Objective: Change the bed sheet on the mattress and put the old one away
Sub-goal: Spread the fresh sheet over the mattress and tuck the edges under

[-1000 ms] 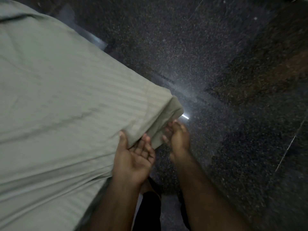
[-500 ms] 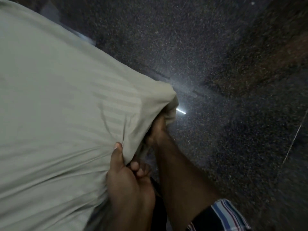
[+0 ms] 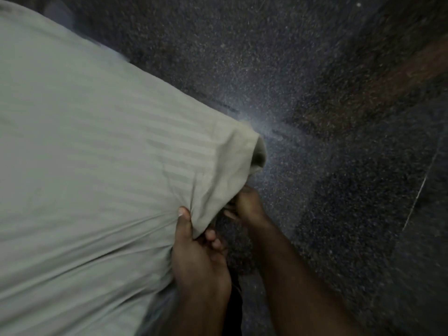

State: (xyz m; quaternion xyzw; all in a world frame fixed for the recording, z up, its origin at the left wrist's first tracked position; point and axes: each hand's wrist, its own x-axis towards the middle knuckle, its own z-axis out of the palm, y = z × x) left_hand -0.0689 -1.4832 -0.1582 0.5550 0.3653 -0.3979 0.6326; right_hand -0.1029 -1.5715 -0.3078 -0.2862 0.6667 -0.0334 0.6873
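We're at the mattress corner nearest us, both arms reaching down and forward from the bottom of the view. Our left hand (image 3: 198,253) sits at the side edge just short of the corner: thumb pressed on top of the bed sheet (image 3: 101,166), fingers (image 3: 213,238) curled beneath, pinching a bunched fold with creases fanning out from the grip. Our right hand (image 3: 244,204) is just beyond it, tucked under the hanging corner flap; its fingers are curled into the cloth, but most of them are hidden by the sheet, so exact grip unclear. Sheet is pale green-grey with faint woven stripes, covering the whole mattress top, loose and rumpled only at this corner. Beside the bed: dark speckled floor (image 3: 315,69) with a bright glare patch right past the corner and a thin light line off to the right. Frame is dim and slightly blurred.
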